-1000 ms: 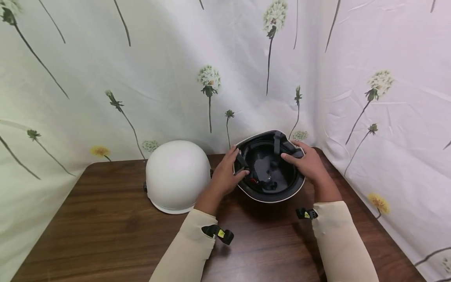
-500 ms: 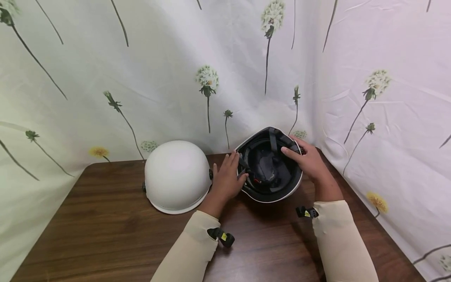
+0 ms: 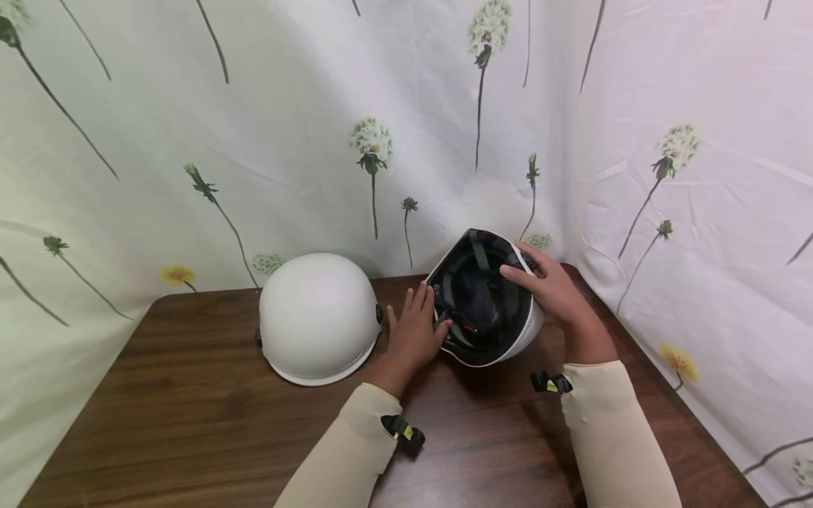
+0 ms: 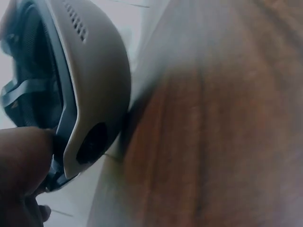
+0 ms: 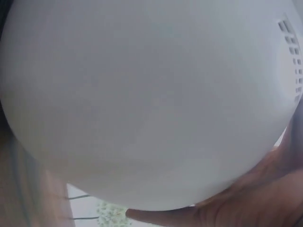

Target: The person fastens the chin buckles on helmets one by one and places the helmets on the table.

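At centre left of the frame, we see a smooth white domed helmet (image 3: 317,314) resting dome-up on the brown wood-grained table (image 3: 190,395). Right of centre, our right hand (image 3: 555,293) grips a white, black-lined helmet (image 3: 483,300), tilted hollow towards us; our left hand (image 3: 413,331) touches its left edge, fingers straight, slightly apart. We judge its handling unfinished; how much remains, we cannot tell.

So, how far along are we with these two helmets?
Looks done: a smooth white dome-shaped helmet rests dome up on the brown wooden table. In hand: a tilted, black-lined white helmet; the right hand grips it and the left hand touches its side. Perhaps left: setting it dome up too, since its inside shows.
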Available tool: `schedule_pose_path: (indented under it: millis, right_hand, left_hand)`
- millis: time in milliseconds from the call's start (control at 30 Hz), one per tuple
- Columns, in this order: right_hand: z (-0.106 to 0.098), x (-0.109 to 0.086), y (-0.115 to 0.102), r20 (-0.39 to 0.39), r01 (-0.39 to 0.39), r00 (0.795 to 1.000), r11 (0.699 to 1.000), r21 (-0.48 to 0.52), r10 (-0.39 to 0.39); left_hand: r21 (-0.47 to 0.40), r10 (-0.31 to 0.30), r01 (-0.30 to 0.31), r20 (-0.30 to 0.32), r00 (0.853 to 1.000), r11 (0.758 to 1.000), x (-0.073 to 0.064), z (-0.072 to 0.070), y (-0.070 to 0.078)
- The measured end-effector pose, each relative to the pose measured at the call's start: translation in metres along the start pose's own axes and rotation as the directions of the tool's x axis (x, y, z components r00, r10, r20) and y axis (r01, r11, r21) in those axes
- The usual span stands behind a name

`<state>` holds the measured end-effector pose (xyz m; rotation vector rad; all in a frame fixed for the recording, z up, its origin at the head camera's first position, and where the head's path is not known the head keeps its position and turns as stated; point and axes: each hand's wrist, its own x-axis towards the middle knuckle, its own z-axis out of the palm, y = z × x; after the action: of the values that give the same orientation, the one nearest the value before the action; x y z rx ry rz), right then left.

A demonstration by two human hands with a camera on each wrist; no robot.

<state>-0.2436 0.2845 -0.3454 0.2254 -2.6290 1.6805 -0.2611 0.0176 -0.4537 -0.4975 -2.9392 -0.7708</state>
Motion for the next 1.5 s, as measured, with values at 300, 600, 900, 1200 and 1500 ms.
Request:
schedule_pose_path:
  millis: [300,600,900,1200,1500]
  right_hand:
    - [0.007,0.005,-0.004,0.067,0.074,0.996,0.989,-0.129,-0.066]
    - [0.01,0.004,-0.005,0.057,0.134,0.99,0.972,-0.194,-0.126]
    - [0.014,-0.005,-0.018,0.055,0.09,0.995,0.955,-0.282,-0.078]
    - [0.021,-0.007,-0.02,0.024,0.094,0.996,0.94,-0.328,-0.091]
    - [0.027,-0.01,-0.024,-0.028,0.058,0.997,0.943,-0.327,-0.071]
  left_hand:
    - [-0.013,-0.088,0.089,0.09,0.992,0.996,0.001,0.013,0.002]
    - [-0.025,-0.113,0.119,0.177,0.978,0.993,0.001,0.016,0.004]
    - [-0.039,-0.134,0.146,0.23,0.964,0.988,-0.002,0.015,0.009]
    - [-0.072,-0.122,0.149,0.288,0.95,0.986,-0.001,0.019,0.006]
    - [-0.119,-0.097,0.127,0.227,0.969,0.985,0.0,0.02,0.001]
